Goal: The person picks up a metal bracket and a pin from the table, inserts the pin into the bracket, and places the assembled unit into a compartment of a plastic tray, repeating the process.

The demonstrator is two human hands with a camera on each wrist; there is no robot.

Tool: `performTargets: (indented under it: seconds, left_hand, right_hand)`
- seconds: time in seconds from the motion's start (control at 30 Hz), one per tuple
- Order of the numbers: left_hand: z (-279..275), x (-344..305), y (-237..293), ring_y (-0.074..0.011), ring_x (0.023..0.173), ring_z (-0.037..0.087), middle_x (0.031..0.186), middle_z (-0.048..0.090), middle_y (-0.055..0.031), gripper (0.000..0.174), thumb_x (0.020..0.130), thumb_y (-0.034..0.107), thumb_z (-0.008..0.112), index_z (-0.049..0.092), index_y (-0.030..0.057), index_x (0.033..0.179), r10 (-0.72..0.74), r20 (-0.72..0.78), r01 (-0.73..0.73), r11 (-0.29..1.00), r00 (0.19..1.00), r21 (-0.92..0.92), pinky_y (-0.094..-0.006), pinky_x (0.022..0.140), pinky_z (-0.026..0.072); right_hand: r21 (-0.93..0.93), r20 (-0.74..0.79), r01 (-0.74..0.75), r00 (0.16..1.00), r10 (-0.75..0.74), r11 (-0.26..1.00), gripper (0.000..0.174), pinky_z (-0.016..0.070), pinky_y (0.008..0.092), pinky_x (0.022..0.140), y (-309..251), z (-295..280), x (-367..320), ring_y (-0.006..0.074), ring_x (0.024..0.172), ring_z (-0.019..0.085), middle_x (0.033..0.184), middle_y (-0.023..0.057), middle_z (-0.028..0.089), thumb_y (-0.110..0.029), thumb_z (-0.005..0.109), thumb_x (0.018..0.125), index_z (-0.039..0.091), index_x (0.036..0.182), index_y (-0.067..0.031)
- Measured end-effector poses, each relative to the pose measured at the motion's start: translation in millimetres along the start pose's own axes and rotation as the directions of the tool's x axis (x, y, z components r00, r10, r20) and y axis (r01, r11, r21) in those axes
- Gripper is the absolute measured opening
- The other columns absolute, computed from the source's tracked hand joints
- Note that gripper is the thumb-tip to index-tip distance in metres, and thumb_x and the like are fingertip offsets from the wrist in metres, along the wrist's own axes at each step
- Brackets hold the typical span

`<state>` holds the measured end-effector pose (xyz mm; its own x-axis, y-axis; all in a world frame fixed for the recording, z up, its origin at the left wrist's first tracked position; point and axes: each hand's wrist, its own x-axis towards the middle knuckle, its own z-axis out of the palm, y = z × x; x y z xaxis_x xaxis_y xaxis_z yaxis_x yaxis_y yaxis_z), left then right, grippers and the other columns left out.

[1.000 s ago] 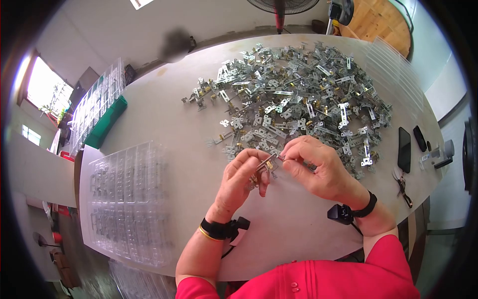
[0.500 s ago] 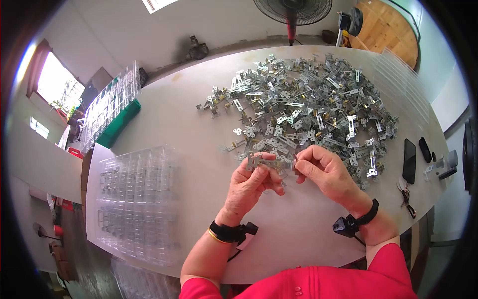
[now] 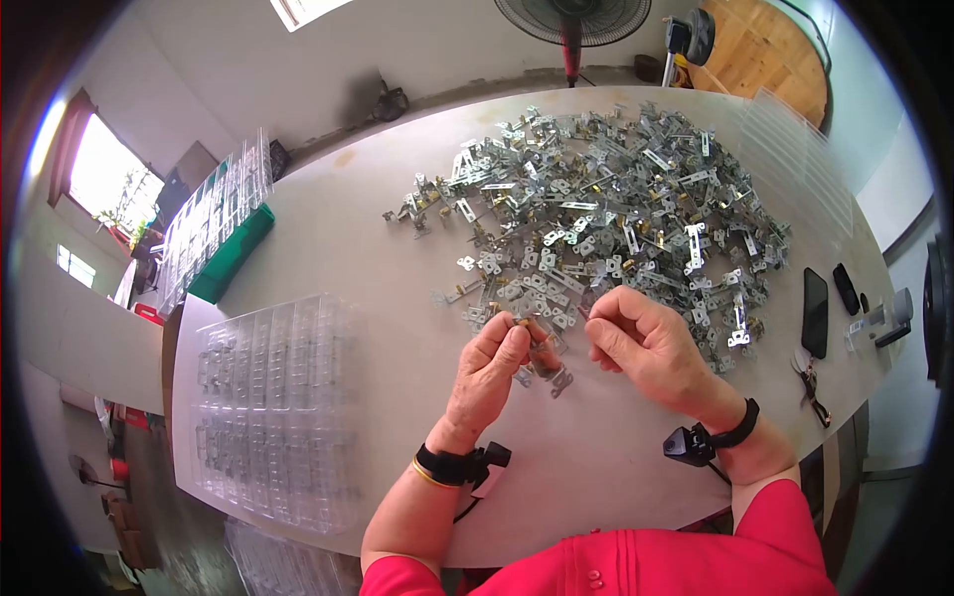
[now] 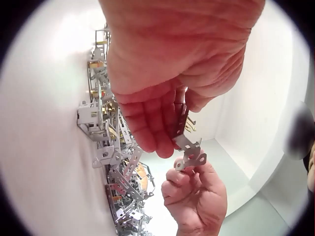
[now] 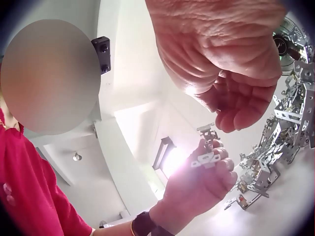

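In the head view my left hand (image 3: 487, 372) grips a silver metal bracket (image 3: 560, 381) between thumb and fingers. The bracket's end, with holed ears, points down and to the right. The left wrist view shows a long slotted side of this bracket (image 4: 181, 122) along the fingers, with brass pieces (image 4: 191, 124) behind it. My right hand (image 3: 651, 348) stands to the right of the bracket, thumb and fingers curled together. I cannot tell whether something small is between its fingertips.
A large heap of similar metal brackets (image 3: 616, 199) spreads beyond both hands. Clear plastic trays (image 3: 273, 412) lie on the left, another stands by a green bin (image 3: 234, 256). A black phone (image 3: 815, 313) and pliers (image 3: 810, 387) lie at the right. Clear sheets (image 3: 795, 164) rest at the far right.
One second ago both hands met at the bracket. Since then the left hand has turned the bracket, its eared end swinging downward, and the right fingers have come away from it.
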<state>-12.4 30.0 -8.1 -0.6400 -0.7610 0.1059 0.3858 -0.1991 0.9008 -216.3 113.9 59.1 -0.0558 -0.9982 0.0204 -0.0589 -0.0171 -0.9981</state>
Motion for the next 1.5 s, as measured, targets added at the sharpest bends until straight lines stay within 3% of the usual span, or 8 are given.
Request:
performTargets:
  seconds: [0.1, 0.2, 0.63, 0.83, 1.03, 1.2, 1.3, 1.5]
  left_hand:
    - [1, -2, 5, -0.0137, 0.079, 0.062, 0.091, 0.067, -0.0069, 0.027, 0.108, 0.028, 0.053, 0.061, 0.0024, 0.108, -0.072, 0.01, 0.071, 0.994, 0.997, 0.079, -0.0265, 0.074, 0.0485]
    - [4, -3, 3, -0.0118, 0.076, 0.059, 0.084, 0.063, -0.0042, 0.028, 0.107, 0.029, 0.054, 0.061, 0.0022, 0.106, -0.054, -0.031, 0.058, 0.989, 0.998, 0.134, -0.0256, 0.071, 0.0471]
    - [10, -5, 11, -0.0054, 0.076, 0.054, 0.084, 0.06, 0.0031, 0.026, 0.105, 0.03, 0.061, 0.063, 0.0035, 0.105, -0.079, -0.045, 0.088, 0.957, 0.996, 0.275, -0.0221, 0.069, 0.0467]
    - [14, -6, 13, -0.0041, 0.071, 0.05, 0.08, 0.057, 0.0041, 0.025, 0.104, 0.029, 0.061, 0.065, 0.004, 0.101, -0.042, -0.101, 0.072, 0.947, 0.994, 0.314, -0.0204, 0.065, 0.0432]
    - [11, -6, 12, -0.0024, 0.07, 0.045, 0.078, 0.055, 0.0057, 0.019, 0.104, 0.023, 0.062, 0.064, 0.0039, 0.101, -0.005, -0.088, 0.035, 0.942, 0.996, 0.335, -0.0196, 0.062, 0.0383]
    - [7, -6, 6, -0.002, 0.07, 0.043, 0.079, 0.053, 0.0066, 0.008, 0.101, 0.01, 0.063, 0.064, 0.0022, 0.1, 0.019, -0.025, -0.004, 0.875, 1.0, 0.485, -0.0199, 0.062, 0.0354]
    - [9, -4, 6, -0.0038, 0.065, 0.043, 0.071, 0.053, 0.0042, 0.012, 0.098, 0.013, 0.067, 0.063, 0.0023, 0.095, 0.06, -0.02, -0.04, 0.848, 0.998, 0.528, -0.0233, 0.058, 0.0372]
    - [11, -2, 3, -0.0042, 0.063, 0.045, 0.07, 0.054, 0.0033, 0.011, 0.096, 0.012, 0.07, 0.065, 0.0022, 0.094, 0.132, 0.017, -0.115, 0.783, 0.991, 0.612, -0.0243, 0.055, 0.0383]
  right_hand:
    - [-0.134, -0.001, 0.081, 0.997, -0.082, 0.988, 0.008, 0.0382, 0.0225, 0.056, 4, 2, -3, 0.0012, 0.064, 0.044, 0.071, -0.0062, 0.052, -0.012, 0.063, 0.102, 0.061, 0.1, -0.0047]
    - [-0.172, 0.012, 0.092, 0.996, -0.091, 0.981, 0.008, 0.0355, 0.0232, 0.053, 0, 4, -6, 0.0012, 0.061, 0.041, 0.067, -0.007, 0.05, -0.012, 0.063, 0.101, 0.061, 0.099, -0.0046]
    - [-0.234, 0.004, 0.071, 0.997, -0.072, 0.97, 0.011, 0.0376, 0.0236, 0.053, -4, 4, -7, 0.0017, 0.06, 0.044, 0.066, -0.0035, 0.053, -0.013, 0.065, 0.1, 0.062, 0.098, -0.0029]
    - [-0.242, 0.01, 0.137, 0.99, -0.138, 0.961, 0.014, 0.0406, 0.0256, 0.055, -3, 5, -7, 0.0049, 0.061, 0.048, 0.069, 0.0014, 0.059, -0.01, 0.064, 0.1, 0.058, 0.11, -0.0037]
    - [-0.238, 0.068, 0.081, 0.995, -0.066, 0.968, 0.022, 0.0444, 0.0271, 0.059, -4, 2, -8, 0.0074, 0.063, 0.053, 0.07, 0.0038, 0.062, -0.009, 0.063, 0.1, 0.053, 0.118, -0.0036]
    - [-0.226, 0.088, 0.052, 0.996, -0.033, 0.973, 0.021, 0.0454, 0.0266, 0.059, -4, 4, -7, 0.0074, 0.064, 0.056, 0.07, 0.0038, 0.064, -0.01, 0.063, 0.1, 0.054, 0.118, -0.0035]
    - [-0.142, 0.107, -0.056, 0.992, 0.072, 0.988, 0.02, 0.0451, 0.0258, 0.059, -6, 3, -5, 0.0064, 0.064, 0.057, 0.071, 0.0026, 0.065, -0.012, 0.062, 0.101, 0.055, 0.118, -0.0033]
    - [-0.154, 0.082, -0.05, 0.995, 0.064, 0.987, 0.013, 0.0451, 0.0254, 0.058, 1, 3, -4, 0.0052, 0.064, 0.057, 0.071, 0.0015, 0.065, -0.015, 0.062, 0.101, 0.061, 0.109, -0.0038]
